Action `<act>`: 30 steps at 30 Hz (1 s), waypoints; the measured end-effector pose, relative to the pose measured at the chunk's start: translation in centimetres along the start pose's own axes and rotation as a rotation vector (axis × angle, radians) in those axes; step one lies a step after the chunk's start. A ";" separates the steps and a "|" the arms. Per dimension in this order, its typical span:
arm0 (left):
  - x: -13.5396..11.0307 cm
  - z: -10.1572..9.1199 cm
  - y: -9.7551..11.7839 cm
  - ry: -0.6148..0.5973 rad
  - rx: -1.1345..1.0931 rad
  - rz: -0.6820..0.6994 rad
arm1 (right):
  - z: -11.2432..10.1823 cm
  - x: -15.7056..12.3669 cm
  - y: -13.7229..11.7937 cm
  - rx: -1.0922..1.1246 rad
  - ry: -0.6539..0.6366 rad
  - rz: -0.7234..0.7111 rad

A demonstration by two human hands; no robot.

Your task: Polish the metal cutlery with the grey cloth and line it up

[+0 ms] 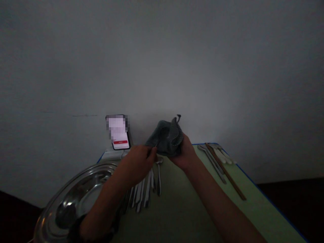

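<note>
A dark grey cloth (164, 138) with a pale dotted edge and a small loop at its top is bunched above the far part of the table. My right hand (186, 153) is closed around its right side from below. At the cloth's lower left, my left hand (141, 162) is closed in a pinch, fingertips against or very near the fabric. A thin glint shows at those fingertips, too small and dim to name. Just below the left hand, a spoon (159, 173) and several other pieces of metal cutlery (141, 192) lie side by side.
A large shiny metal basin (54, 199) stands at the left. A lit phone (120, 135) leans upright near the wall (162, 67). Brown chopsticks (227, 175), metal tongs (214, 162) and white-handled items (222, 156) lie on the right of the green table (182, 216).
</note>
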State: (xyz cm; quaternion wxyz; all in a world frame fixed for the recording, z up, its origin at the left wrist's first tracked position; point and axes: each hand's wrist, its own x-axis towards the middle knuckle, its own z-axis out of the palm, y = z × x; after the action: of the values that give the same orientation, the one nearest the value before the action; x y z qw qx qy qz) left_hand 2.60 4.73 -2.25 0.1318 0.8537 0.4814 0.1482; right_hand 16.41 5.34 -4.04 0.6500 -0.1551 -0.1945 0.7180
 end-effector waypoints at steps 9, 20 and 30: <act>-0.1 -0.1 0.2 -0.022 -0.059 0.037 | -0.9 0.5 0.9 -0.144 0.173 0.027; -0.9 -1.0 0.1 -0.076 -0.168 0.054 | -2.2 1.3 0.3 -0.050 0.207 -0.098; -1.7 -2.8 -0.7 -0.009 -0.184 0.061 | -0.8 0.1 -0.3 -0.198 0.071 -0.297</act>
State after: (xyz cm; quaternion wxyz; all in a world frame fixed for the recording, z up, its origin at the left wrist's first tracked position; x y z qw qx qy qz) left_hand 0.14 3.87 -0.11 0.2073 0.8529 0.4391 0.1918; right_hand 17.04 5.55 -4.64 0.7370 -0.2132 -0.2619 0.5855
